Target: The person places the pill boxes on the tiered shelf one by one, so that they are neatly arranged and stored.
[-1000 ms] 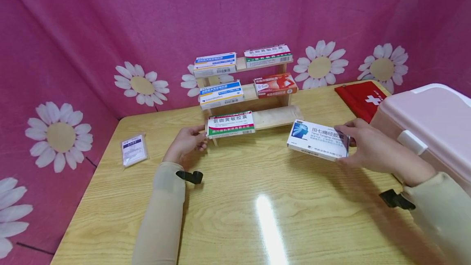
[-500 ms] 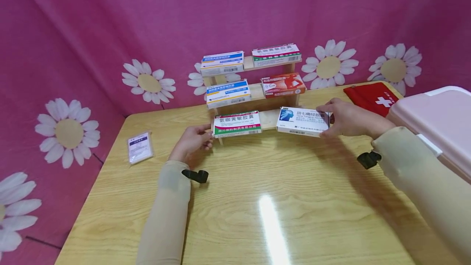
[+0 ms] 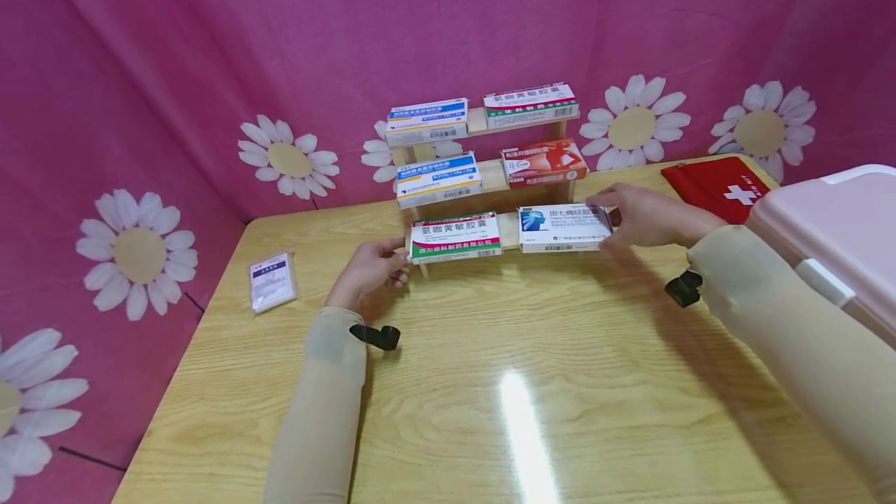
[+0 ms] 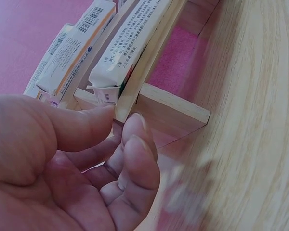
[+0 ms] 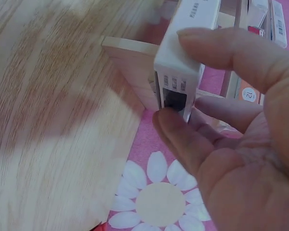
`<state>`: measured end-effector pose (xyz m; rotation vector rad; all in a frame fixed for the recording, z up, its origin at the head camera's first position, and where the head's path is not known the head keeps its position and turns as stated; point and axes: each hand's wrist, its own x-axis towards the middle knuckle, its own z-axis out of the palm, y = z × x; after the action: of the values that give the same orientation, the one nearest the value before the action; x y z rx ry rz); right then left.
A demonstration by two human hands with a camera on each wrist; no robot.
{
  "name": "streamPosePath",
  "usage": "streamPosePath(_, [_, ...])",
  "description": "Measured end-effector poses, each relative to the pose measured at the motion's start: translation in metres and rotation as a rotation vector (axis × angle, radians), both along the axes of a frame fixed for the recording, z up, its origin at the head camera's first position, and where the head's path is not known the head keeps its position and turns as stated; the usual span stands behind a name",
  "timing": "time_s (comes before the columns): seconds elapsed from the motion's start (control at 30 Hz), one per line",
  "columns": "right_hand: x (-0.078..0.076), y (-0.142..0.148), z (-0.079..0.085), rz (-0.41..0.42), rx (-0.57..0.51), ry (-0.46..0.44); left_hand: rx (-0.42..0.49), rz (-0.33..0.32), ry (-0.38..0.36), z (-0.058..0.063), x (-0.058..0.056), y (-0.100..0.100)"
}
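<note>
My right hand [image 3: 640, 216] pinches the right end of a white medicine box with a blue head picture [image 3: 560, 229], at the right half of the bottom tier of a small wooden three-tier rack [image 3: 509, 233]. In the right wrist view, the thumb lies on the face of the box [image 5: 188, 43] and fingers curl round its end. My left hand [image 3: 367, 274] grips the left end of the bottom tier, thumb and curled fingertips at the board end [image 4: 130, 96]. Beside that thumb stands a white, red and green medicine box [image 3: 456, 238] on the same tier.
Two blue-and-white boxes [image 3: 439, 179], a red box [image 3: 544, 163] and another green-banded box [image 3: 530, 105] occupy the upper tiers. A plastic-wrapped packet [image 3: 273, 282] lies left, a red first-aid pouch [image 3: 717, 187] right, near a pink case [image 3: 833, 216]. A flowered pink cloth [image 3: 448, 22] hangs behind.
My right hand has carried the white box left and back, from in front of the rack onto its bottom tier. The left hand keeps its hold at the rack's left end.
</note>
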<state>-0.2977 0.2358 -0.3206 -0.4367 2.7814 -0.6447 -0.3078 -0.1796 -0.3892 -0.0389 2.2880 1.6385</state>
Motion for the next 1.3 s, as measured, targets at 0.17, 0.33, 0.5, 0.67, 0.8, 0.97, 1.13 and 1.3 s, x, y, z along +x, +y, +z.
streamPosePath(0.17, [-0.005,0.001,-0.004,-0.046,-0.073,-0.032,0.033,0.004,0.003,0.000,0.001,0.001])
streamPosePath(0.33, [-0.007,0.002,-0.006,-0.056,-0.085,-0.026,0.022,0.013,-0.009,0.000,0.002,0.001])
streamPosePath(0.5, [-0.009,0.000,-0.009,-0.064,-0.076,-0.008,0.009,0.021,-0.030,0.000,0.001,0.000])
streamPosePath(0.67, [-0.009,-0.004,-0.011,-0.074,-0.095,-0.015,0.003,0.015,-0.016,-0.001,0.001,0.000])
streamPosePath(0.8, [-0.010,-0.006,-0.012,-0.075,-0.116,-0.029,0.000,0.015,-0.008,-0.001,0.001,0.000])
streamPosePath(0.97, [-0.011,-0.007,-0.012,-0.059,-0.123,-0.018,0.002,0.010,-0.004,-0.001,0.001,0.001])
streamPosePath(1.13, [-0.013,-0.006,-0.013,-0.048,-0.129,-0.019,0.003,0.003,0.005,-0.001,0.001,0.002])
streamPosePath(1.3, [-0.013,-0.006,-0.013,-0.057,-0.132,-0.026,-0.002,-0.001,0.012,-0.001,0.001,0.002])
